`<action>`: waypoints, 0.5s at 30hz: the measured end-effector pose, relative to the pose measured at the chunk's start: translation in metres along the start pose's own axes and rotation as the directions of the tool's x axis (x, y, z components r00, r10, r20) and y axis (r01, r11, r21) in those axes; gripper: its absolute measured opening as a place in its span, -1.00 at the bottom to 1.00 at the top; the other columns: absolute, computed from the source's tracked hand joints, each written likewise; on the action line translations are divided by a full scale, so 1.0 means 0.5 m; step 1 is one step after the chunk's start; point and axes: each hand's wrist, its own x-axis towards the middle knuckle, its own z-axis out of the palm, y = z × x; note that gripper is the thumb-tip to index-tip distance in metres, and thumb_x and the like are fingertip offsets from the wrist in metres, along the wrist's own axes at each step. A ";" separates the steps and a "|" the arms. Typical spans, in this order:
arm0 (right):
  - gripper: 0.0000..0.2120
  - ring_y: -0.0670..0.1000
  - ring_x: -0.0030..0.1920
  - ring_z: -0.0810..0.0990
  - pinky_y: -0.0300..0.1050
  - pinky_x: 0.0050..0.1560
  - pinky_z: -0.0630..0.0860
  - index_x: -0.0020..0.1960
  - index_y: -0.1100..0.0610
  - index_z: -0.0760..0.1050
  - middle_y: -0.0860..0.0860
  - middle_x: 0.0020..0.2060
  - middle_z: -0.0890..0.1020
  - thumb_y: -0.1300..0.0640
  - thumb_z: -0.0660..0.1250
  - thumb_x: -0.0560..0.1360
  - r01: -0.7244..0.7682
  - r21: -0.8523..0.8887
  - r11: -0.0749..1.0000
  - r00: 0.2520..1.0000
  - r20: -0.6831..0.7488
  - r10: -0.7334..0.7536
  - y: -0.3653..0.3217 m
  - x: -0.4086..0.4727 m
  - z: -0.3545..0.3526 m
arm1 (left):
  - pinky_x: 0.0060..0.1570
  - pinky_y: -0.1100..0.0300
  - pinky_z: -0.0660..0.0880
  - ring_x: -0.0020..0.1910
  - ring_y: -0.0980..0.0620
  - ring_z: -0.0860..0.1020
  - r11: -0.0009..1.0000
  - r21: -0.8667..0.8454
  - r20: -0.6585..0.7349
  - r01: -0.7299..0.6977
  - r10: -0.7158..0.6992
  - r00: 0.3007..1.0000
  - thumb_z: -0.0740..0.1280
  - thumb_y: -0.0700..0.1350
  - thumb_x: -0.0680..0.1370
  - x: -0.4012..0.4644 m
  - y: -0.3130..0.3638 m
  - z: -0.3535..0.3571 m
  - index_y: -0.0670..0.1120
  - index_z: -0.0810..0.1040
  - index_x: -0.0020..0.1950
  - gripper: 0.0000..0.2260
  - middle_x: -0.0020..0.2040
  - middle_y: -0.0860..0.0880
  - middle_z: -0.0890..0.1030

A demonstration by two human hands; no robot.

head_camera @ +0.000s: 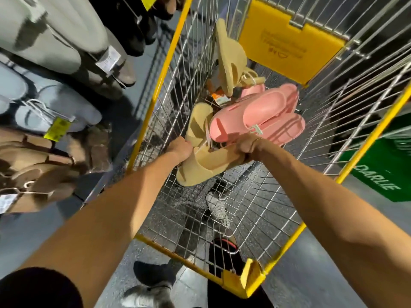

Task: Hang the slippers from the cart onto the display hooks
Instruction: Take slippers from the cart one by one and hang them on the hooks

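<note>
Both my arms reach down into a wire cart with a yellow frame (155,90). My left hand (180,147) and my right hand (244,150) each grip a beige slipper pair (200,167) lying low in the cart, one hand at each end. Just beyond it lies another beige slipper (199,125). A pink slipper pair (260,114) rests behind my right hand. A third beige pair (229,61) leans upright against the cart's far left wall. On the left, a display rack carries hung slippers in grey (51,34), pale blue (55,107) and brown (40,167).
A yellow plastic flap (289,43) hangs at the cart's far end. A green box marked DARLIE (382,170) stands to the right of the cart. My feet (151,290) show on the grey floor below the near cart rim. Price tags dangle from the rack.
</note>
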 end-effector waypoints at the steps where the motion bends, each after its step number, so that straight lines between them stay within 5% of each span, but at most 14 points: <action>1: -0.65 0.13 -0.13 0.63 -0.11 -0.33 0.66 0.28 0.06 0.49 0.15 0.09 0.55 0.37 0.18 0.59 -0.017 0.005 1.000 0.999 0.029 0.016 0.005 -0.002 0.001 | 0.04 0.02 0.54 0.11 -0.17 0.58 0.999 -0.025 0.019 0.032 -0.031 0.999 0.09 0.06 0.71 -0.005 -0.004 0.002 -0.20 0.52 0.30 -0.60 0.21 -0.18 0.60; 4: -0.65 0.17 -0.05 0.63 -0.10 -0.42 0.64 0.34 0.13 0.47 0.16 0.17 0.51 0.34 0.20 0.59 -0.033 -0.062 0.998 0.998 0.055 0.036 0.033 0.010 0.000 | 0.29 -0.04 0.47 0.26 -0.20 0.52 0.975 -0.160 0.068 0.157 -0.148 0.987 0.12 0.05 0.70 -0.028 -0.015 0.002 -0.23 0.40 0.45 -0.56 0.32 -0.19 0.53; 10: -0.73 0.29 0.16 0.61 0.30 0.12 0.59 0.22 0.06 0.54 0.20 0.24 0.54 0.28 0.30 0.57 -0.030 0.019 0.999 0.992 0.123 0.028 0.087 0.023 -0.007 | 0.33 -0.10 0.47 0.27 -0.20 0.52 0.865 -0.367 0.245 0.341 -0.264 0.933 0.31 0.14 0.58 -0.046 -0.057 -0.017 -0.12 0.42 0.40 -0.51 0.29 -0.16 0.54; 13: -0.75 0.24 0.12 0.64 0.23 0.13 0.61 0.22 0.15 0.53 0.19 0.14 0.61 0.32 0.27 0.58 0.016 0.078 0.997 0.988 0.151 -0.028 0.076 -0.039 -0.001 | 0.30 -0.08 0.51 0.24 -0.13 0.55 0.875 -0.400 0.221 0.274 -0.198 0.955 0.34 0.03 0.62 -0.063 -0.061 -0.031 -0.14 0.38 0.44 -0.55 0.32 -0.15 0.56; 15: -0.78 0.16 -0.05 0.67 0.05 -0.07 0.68 0.14 0.17 0.51 0.16 0.01 0.61 0.38 0.17 0.62 0.071 0.126 0.989 0.985 0.145 -0.089 0.080 -0.057 -0.002 | 0.14 -0.01 0.55 0.17 -0.10 0.56 0.916 -0.355 0.152 0.186 -0.140 0.978 0.35 -0.05 0.63 -0.083 -0.060 -0.042 -0.16 0.37 0.41 -0.59 0.28 -0.14 0.56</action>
